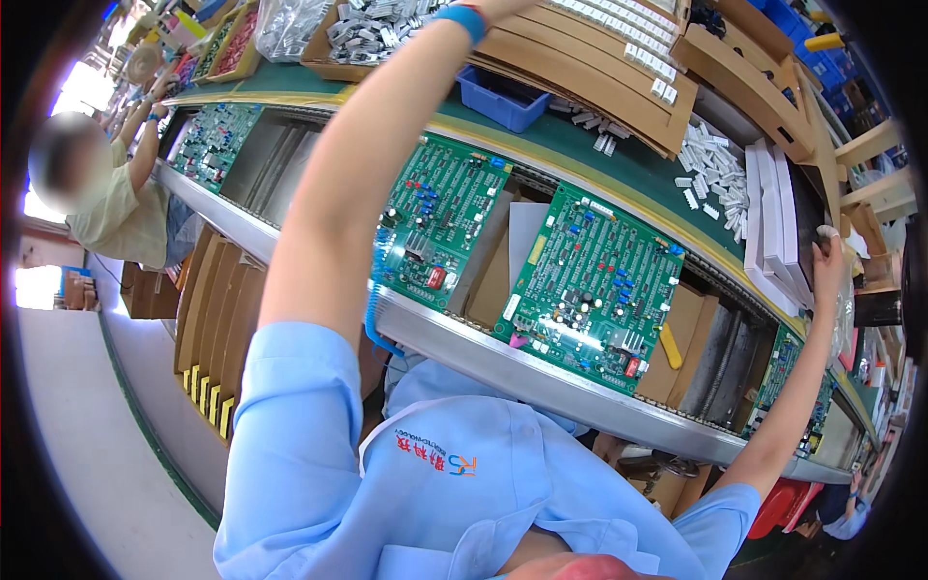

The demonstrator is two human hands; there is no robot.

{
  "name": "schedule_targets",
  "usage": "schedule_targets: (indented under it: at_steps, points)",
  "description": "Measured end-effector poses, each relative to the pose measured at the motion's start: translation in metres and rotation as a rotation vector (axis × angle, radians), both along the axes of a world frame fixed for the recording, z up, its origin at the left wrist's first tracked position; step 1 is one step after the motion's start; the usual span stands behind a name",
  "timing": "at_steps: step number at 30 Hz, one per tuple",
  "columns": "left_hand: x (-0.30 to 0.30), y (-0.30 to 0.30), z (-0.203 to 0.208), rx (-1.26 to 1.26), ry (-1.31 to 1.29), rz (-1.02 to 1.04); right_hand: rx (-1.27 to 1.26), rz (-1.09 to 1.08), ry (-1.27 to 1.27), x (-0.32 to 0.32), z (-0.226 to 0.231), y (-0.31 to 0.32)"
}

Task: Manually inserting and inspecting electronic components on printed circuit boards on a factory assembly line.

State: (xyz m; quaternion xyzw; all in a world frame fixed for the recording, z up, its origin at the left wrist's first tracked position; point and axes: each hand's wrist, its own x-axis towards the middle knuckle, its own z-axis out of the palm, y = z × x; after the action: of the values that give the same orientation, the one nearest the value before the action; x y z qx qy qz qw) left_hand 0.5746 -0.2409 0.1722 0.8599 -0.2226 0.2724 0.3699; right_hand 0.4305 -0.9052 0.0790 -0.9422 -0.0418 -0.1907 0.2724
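right hand point(827, 253) far out at the right rim, fingers curled against the edge of a stack of white flat boxes point(776, 227); whether they pinch a box or only rest on it cannot be told, since the fisheye squeezes that corner. something pale and crinkled, maybe clear plastic, hangs beside the wrist, unclear.

left hand cut off by the top edge; only the forearm and a blue wristband point(463, 17) show, so the state of those fingers cannot be told. the arm reaches up toward a cardboard box of small grey metal parts point(372, 31).

between the arms, two green circuit boards point(592, 287) sit on a long conveyor with a metal rail point(503, 360); a third board point(215, 135) lies farther left. a coiled blue cord point(374, 290) hangs from the left arm, its upper end hidden behind the arm.

loose white connectors point(713, 174) lie heaped on the green table just left of the white boxes. a blue bin point(501, 100) is partly under cardboard trays.

another person point(121, 208) works at the far left.
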Motion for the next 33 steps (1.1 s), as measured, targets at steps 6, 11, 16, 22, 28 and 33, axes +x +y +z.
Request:
schedule_targets:
  at_steps: [6, 11, 16, 22, 28, 33]
  points:
    - [-0.001, 0.132, -0.032, 0.536, 0.033, 0.334, -0.074, 0.047, 0.005, 0.004, 0.007, 0.005]
    - [-0.016, 0.131, -0.035, 0.653, 0.159, 0.32, -0.134, -0.063, 0.091, -0.002, 0.009, 0.008]
    - [-0.022, 0.138, -0.024, 0.93, 0.09, 0.229, -0.257, -0.106, -0.048, -0.007, 0.006, -0.006]
    - [-0.078, 0.129, 0.001, 0.588, 0.175, 0.214, -0.283, -0.215, -0.188, -0.013, 0.032, 0.043]
    - [-0.098, 0.128, 0.011, 0.086, 0.25, 0.067, 0.163, -0.195, -0.263, -0.063, 0.084, 0.124]
    - [-0.132, 0.111, 0.016, -0.104, 0.305, -0.03, 0.443, 0.19, 0.165, -0.138, 0.081, 0.328]
